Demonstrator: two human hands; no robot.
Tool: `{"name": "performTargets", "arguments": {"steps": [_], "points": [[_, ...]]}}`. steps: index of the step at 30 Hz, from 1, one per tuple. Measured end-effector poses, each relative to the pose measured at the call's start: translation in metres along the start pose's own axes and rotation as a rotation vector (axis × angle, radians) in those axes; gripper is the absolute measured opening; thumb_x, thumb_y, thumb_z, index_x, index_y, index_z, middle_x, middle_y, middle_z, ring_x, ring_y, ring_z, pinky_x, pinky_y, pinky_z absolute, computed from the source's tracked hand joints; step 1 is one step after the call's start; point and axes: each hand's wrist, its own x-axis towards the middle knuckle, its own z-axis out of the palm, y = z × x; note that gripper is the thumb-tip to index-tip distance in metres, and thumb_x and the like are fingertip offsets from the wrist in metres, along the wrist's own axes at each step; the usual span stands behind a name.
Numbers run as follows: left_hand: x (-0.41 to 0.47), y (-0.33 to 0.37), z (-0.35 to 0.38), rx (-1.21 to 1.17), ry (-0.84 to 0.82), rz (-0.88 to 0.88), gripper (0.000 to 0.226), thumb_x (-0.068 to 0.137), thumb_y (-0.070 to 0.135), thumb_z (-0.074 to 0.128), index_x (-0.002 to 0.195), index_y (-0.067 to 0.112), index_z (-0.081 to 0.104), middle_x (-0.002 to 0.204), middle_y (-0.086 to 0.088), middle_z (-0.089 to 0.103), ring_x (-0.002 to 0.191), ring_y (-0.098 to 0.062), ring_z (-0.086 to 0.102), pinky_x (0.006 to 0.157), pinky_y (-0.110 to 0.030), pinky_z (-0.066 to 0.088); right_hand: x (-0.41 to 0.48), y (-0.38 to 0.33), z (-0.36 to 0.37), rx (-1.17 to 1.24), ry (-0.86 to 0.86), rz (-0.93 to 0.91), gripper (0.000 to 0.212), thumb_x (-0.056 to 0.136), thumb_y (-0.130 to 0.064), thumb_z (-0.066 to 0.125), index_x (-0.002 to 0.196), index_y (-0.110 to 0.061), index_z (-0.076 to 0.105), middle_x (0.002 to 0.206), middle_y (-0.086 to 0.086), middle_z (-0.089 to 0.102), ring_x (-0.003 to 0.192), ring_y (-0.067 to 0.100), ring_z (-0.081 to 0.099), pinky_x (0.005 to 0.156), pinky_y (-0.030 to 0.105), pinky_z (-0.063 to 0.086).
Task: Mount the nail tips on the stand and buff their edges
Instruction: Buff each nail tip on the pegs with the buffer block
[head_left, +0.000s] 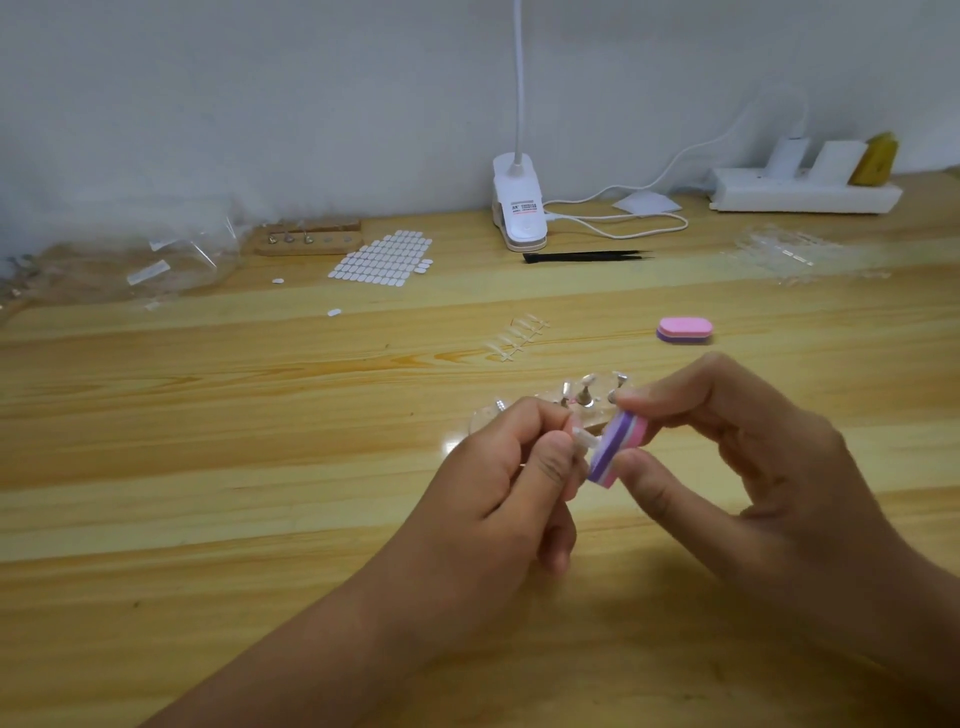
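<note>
Head view: left hand (498, 483) is pinching a nail tip (586, 440) pointing toward 3 o'clock, touching a pink-purple buffer (618, 449) that right hand (737, 467) is gripping, long axis running 7 to 1 o'clock. The stand (587, 402) is sitting just beyond, at 12 o'clock.

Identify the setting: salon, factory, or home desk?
Probably a home desk set up for press-on nail work: a wooden tabletop against a bare wall, a clip lamp, a power strip, and a sheet of adhesive tabs.
</note>
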Motion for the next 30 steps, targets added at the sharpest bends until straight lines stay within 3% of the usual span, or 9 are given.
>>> {"name": "performTargets", "arguments": {"steps": [7,13,20,26,30], "points": [[-0.001,0.003,0.000,-0.006,0.002,0.020,0.019,0.102,0.022,0.040,0.092,0.016,0.056,0.071,0.008,0.051,0.049,-0.012,0.056,0.051,-0.023,0.046,-0.002,0.000,0.000,0.027,0.004,-0.017,0.023,0.086,-0.028,0.067,0.105,-0.017,0.062,0.097,-0.009,0.070,0.093,0.021,0.070,0.082,0.040,0.057],[0.001,0.000,-0.001,0.011,0.030,0.035,0.017,0.100,0.023,0.042,0.090,0.018,0.055,0.073,0.008,0.053,0.050,-0.014,0.058,0.051,-0.025,0.047,-0.001,0.004,0.000,-0.029,-0.018,0.013,0.023,0.085,-0.031,0.066,0.106,-0.021,0.061,0.094,-0.009,0.069,0.092,0.018,0.069,0.082,0.034,0.056],[0.015,0.002,-0.025,0.023,0.362,0.200,0.025,0.102,0.011,0.044,0.098,0.014,0.069,0.074,0.005,0.062,0.067,-0.015,0.063,0.056,-0.027,0.054,0.013,0.014,-0.015,0.072,0.119,0.096,0.030,0.086,-0.031,0.066,0.112,-0.016,0.062,0.094,-0.009,0.071,0.090,0.016,0.070,0.085,0.019,0.052],[0.024,-0.005,-0.033,0.213,0.398,0.059,0.023,0.104,0.020,0.040,0.091,0.018,0.058,0.088,0.004,0.063,0.088,-0.007,0.058,0.079,-0.023,0.046,0.011,0.017,-0.011,0.023,0.105,0.132,0.028,0.084,-0.039,0.066,0.108,-0.024,0.063,0.099,-0.006,0.070,0.089,0.020,0.068,0.085,0.029,0.055],[0.032,-0.006,-0.024,0.267,0.330,0.039,0.021,0.104,0.011,0.038,0.094,0.021,0.053,0.097,0.003,0.053,0.076,-0.004,0.050,0.071,-0.013,0.042,0.011,0.016,-0.011,-0.002,0.102,0.131,0.028,0.083,-0.036,0.068,0.107,-0.022,0.063,0.097,-0.006,0.069,0.089,0.020,0.068,0.085,0.034,0.055]]}}
